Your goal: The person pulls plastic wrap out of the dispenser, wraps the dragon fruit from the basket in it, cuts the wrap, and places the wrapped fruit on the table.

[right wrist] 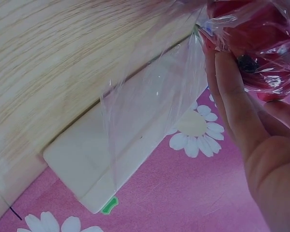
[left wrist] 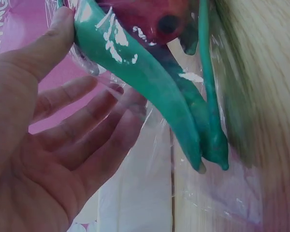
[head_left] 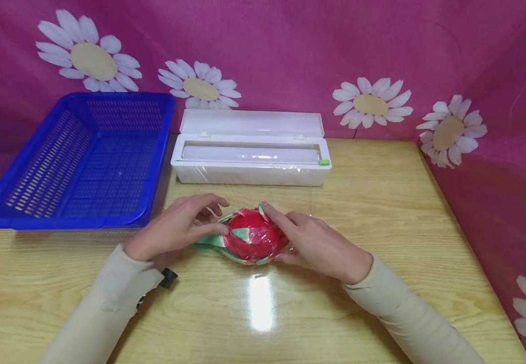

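Observation:
A red toy dragon fruit [head_left: 255,241] with green leaf tips lies on its side near the middle of the table, wrapped in clear plastic film. My right hand [head_left: 324,245] grips its right end, fingers above and thumb below. At the leafy left end, my left hand [head_left: 183,225] touches the wrapped fruit with its thumb while the other fingers stay spread and loosely bent. Long green leaves [left wrist: 150,87] show through the film in the left wrist view. Loose cling film [right wrist: 150,96] hangs beside the fruit in the right wrist view.
A white cling film dispenser [head_left: 251,174] stands behind the hands, lid raised, with the roll [head_left: 249,153] inside and a green slider [head_left: 324,162] at its right. A blue basket [head_left: 81,222] sits at the left. A pink flowered cloth [head_left: 285,60] hangs behind the table [head_left: 381,202].

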Available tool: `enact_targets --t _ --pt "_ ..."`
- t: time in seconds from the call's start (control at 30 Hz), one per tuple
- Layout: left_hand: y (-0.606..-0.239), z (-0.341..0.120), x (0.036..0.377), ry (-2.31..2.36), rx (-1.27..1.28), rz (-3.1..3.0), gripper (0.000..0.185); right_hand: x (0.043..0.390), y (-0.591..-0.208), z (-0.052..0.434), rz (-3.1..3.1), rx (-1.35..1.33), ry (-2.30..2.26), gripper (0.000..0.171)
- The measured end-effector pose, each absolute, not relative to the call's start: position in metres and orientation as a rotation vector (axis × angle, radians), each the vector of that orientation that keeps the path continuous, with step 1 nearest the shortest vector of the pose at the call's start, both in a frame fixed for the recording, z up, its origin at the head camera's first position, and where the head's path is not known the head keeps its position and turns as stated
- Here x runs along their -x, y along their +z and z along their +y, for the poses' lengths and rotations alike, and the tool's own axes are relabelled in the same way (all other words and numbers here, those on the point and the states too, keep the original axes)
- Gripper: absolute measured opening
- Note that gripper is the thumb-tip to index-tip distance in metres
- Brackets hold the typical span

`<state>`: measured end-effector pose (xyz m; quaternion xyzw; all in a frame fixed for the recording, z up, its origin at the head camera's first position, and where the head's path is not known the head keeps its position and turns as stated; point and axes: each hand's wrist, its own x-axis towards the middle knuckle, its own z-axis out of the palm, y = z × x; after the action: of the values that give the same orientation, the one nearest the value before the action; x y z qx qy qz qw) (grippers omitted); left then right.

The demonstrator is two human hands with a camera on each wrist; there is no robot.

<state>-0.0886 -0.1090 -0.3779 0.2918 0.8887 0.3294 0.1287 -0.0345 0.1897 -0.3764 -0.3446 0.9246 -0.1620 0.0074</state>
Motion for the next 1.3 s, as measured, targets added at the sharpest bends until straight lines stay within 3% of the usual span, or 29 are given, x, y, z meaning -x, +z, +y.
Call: enact_targets --t 1.0,1.3 --pt "-0.387 -0.112 0.090 0.989 -0.826 2.487 0.036 0.045 -0.378 0.196 2.777 1.075 -0.680 0.101" --pt "-0.385 -0.111 0.088 0.922 -0.751 2.482 0.086 0.052 -0.381 0.199 2.703 1.161 -0.829 0.093"
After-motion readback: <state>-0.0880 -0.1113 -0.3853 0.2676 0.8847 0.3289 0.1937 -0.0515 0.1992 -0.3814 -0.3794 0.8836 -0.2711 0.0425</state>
